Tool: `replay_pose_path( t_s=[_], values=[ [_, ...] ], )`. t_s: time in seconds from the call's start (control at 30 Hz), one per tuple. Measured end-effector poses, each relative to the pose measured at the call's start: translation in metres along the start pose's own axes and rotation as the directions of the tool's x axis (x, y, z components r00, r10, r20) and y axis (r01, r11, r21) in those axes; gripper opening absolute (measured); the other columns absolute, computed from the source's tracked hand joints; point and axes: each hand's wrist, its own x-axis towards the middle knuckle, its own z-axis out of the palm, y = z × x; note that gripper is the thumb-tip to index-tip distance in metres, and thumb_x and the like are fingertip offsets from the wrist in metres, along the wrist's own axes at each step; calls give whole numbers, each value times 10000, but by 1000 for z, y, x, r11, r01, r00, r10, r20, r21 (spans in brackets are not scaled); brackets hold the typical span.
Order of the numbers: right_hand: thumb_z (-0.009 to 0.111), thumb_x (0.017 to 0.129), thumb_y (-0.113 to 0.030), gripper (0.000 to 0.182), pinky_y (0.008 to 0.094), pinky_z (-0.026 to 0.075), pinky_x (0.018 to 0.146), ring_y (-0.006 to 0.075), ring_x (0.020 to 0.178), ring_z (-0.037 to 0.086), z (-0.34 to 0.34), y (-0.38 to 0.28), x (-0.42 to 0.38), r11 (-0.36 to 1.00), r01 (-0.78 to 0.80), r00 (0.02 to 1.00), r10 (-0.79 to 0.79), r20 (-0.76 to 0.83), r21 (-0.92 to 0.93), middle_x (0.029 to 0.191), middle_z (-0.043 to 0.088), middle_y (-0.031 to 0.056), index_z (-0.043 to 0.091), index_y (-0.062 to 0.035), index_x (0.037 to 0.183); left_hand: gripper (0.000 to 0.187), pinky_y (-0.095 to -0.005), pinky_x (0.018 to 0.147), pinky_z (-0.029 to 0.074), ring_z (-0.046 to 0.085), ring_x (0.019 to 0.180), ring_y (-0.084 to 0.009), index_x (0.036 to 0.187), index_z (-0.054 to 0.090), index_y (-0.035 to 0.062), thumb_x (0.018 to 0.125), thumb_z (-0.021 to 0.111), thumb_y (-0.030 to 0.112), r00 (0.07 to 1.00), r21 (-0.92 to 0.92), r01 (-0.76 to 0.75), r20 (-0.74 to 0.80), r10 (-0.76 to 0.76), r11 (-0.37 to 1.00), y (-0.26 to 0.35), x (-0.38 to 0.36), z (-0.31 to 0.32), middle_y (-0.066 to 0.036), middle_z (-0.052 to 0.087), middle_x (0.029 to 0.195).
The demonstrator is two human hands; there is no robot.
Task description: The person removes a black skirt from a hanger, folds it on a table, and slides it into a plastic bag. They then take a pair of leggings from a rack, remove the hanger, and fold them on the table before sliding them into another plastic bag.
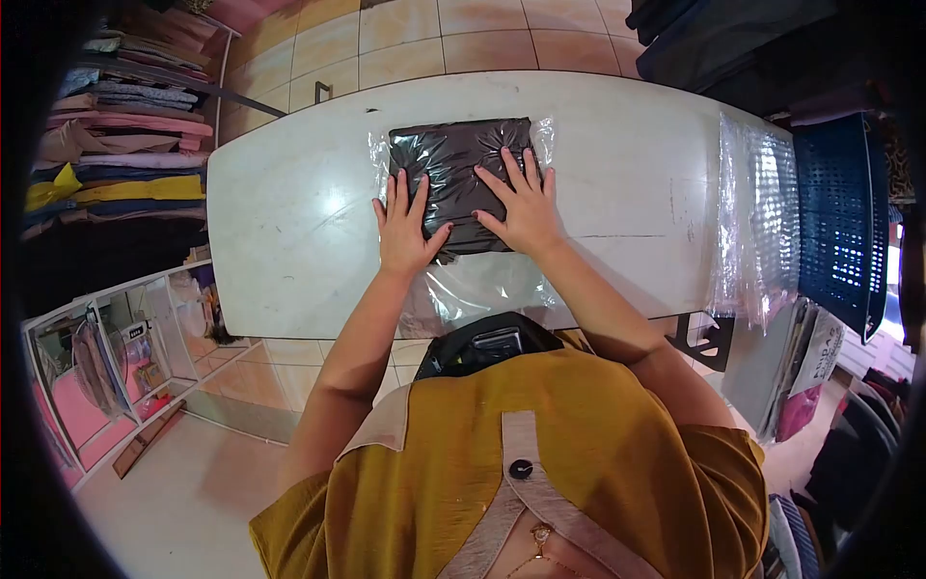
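Spread flat, gripping nothing, the left hand (407,232) and right hand (526,217) lie over opposite halves of the upper-centre dark bundle (453,183); clear plastic (477,280) extends below.

Mustard top (598,444), beige trim (519,432), black button (521,470).

The left grip (409,236) lies palm down with its fingers fanned forward and its thumb (440,234) angled inward, while the right grip (528,217), well apart and reaching slightly farther forward, is also palm down, with its fingers spread and its thumb (490,223) turned toward the left one. Behind the grips, the left forearm (368,323) and right forearm (598,294) slant outward from the wrists, and the right elbow (644,353) is visibly bent.
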Motion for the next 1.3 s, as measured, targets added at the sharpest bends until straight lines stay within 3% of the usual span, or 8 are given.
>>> replay_pose_path(
  t_s=[0.3, 0.43, 0.5, 0.57, 0.8, 0.93, 1.13, 1.3],
  values=[
    [560, 829, -474, 529, 652, 132, 1022, 384, 1363, 154, 7, 10, 1, 997, 10, 1000, -12, 19, 74, 1494, 214, 86, 446, -330, 1325, 706, -607, 1055, 85, 151, 1375, -376, 1400, 356, 157, 785, 602, 400, 998, -125, -58, -33, 55, 990, -13, -2, 4, -166, 185, 1492],
    [538, 879, -262, 448, 544, 195, 1063, 402, 1341, 220, -18, 37, -7, 910, 95, 992, -51, -120, 403, 1430, 352, 105, 462, -205, 1317, 545, -590, 1065, 90, 182, 1363, -387, 1371, 399, 138, 849, 525, 234, 967, -219, -214, -187, 174, 952, -20, -19, -14, -165, 225, 1476],
    [544, 839, -149, 472, 485, 234, 1074, 357, 1336, 268, -52, 40, -34, 955, 170, 977, -130, -169, 243, 1387, 419, 91, 467, -139, 1304, 486, -540, 1071, 182, 283, 1332, -329, 1339, 435, 132, 856, 486, 133, 931, -117, -320, -223, 289, 940, -28, -39, -30, -126, 316, 1435],
    [519, 819, -131, 489, 481, 250, 1075, 272, 1339, 292, -71, 46, -62, 856, 439, 899, -418, 135, -274, 1393, 414, 59, 465, -139, 1305, 478, -458, 1052, 287, 384, 1268, -246, 1308, 466, 137, 833, 473, 87, 819, 129, -574, 65, 571, 809, -44, -59, -46, -69, 396, 1380],
    [405, 859, -134, 463, 417, 276, 1087, 202, 1309, 350, -55, 60, -105, 663, 707, 707, -644, 292, -247, 1385, 418, 37, 429, -88, 1320, 482, -387, 1029, 371, 472, 1173, -239, 1280, 462, 59, 801, 472, 110, 581, 213, -814, 305, 755, 541, -63, -64, -66, -78, 471, 1304],
    [536, 814, -141, 467, 415, 289, 1083, 219, 1250, 427, -44, 61, -107, 721, 685, 722, -653, 231, -104, 1332, 473, 63, 477, -53, 1269, 478, -350, 1015, 396, 460, 1201, -259, 1276, 463, 46, 803, 485, 108, 507, 96, -855, 360, 783, 510, -79, -58, -56, -103, 468, 1313],
    [621, 772, -119, 437, 449, 289, 1076, 215, 1192, 493, -38, 61, -111, 804, 594, 797, -584, 153, -21, 1237, 554, 68, 541, -73, 1199, 468, -320, 957, 460, 482, 1204, -244, 1292, 474, 112, 826, 516, 102, 570, 31, -805, 320, 757, 592, -76, -67, -57, -63, 496, 1304],
    [565, 806, -75, 295, 459, 278, 1077, 219, 1022, 598, -34, 54, -108, 922, 329, 936, -348, 61, 203, 1050, 654, 52, 618, -88, 1096, 286, -289, 789, 536, 653, 887, -213, 1135, 617, 78, 866, 534, 130, 867, -349, -459, 25, 498, 817, -77, -71, -48, -64, 660, 1023]
  ],
)
